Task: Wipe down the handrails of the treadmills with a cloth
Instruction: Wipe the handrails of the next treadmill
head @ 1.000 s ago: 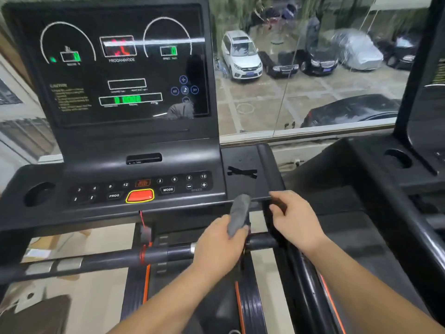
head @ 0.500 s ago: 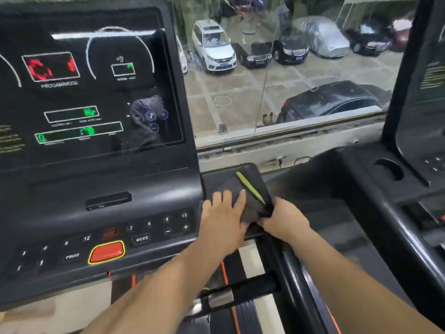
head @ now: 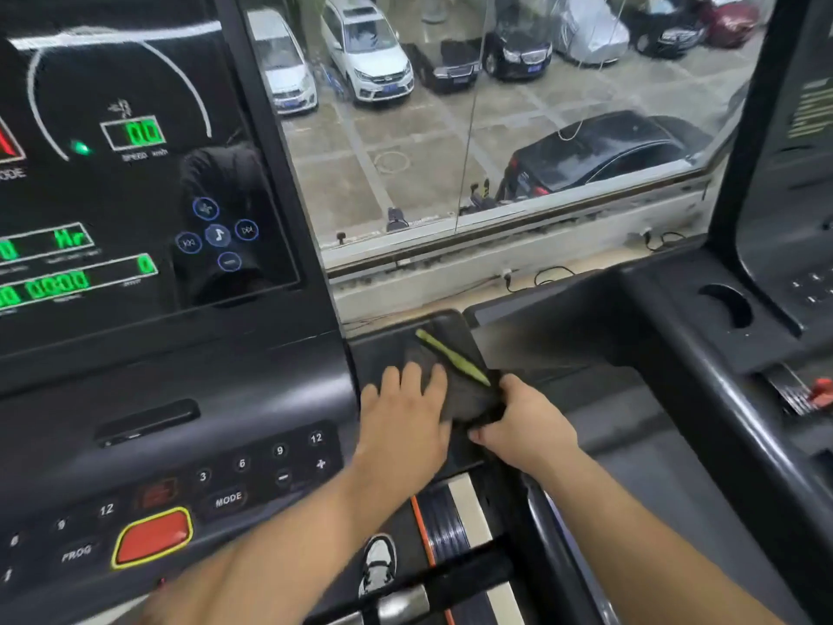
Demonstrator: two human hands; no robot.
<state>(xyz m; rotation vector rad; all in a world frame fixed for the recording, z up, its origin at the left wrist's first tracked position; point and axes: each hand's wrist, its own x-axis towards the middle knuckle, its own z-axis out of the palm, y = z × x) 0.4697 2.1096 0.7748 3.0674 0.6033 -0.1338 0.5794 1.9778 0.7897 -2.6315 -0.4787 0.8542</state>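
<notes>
Two bare hands are on one item. The dark grey fabric cloth (head: 473, 401), marked with a yellow-green stripe, lies spread on the black plastic console wing (head: 374, 354) at the right end of the treadmill's control panel. This is just above the point where the glossy black side handrail (head: 547, 534) begins.

Left hand (head: 405, 421): palm down, fingers straight, pressing the cloth's left part flat to the wing. There is no closed grip on this side.

Right hand (head: 518, 428): fingers curled, grip clamped on the cloth's near right edge at the rim of the wing.

Handling assessment: the cloth appears thin, limp and light. It bunches under the curled fingers and will not keep a shape. It is not fragile. On smooth plastic it should slide readily, so palm pressure is needed for it to wipe rather than skate.

Recommended hold for the rail: gather the middle of the cloth into the palm and wrap it round the rail with the thumb beneath. A corner hold would leave the rest trailing.

Status, as judged: work stands at the console wing. Whether the side handrail or the black front crossbar (head: 455, 575) has been wiped cannot be told.

Also noted: a red stop button (head: 151, 536) and a second black treadmill (head: 676, 354) to the right.
</notes>
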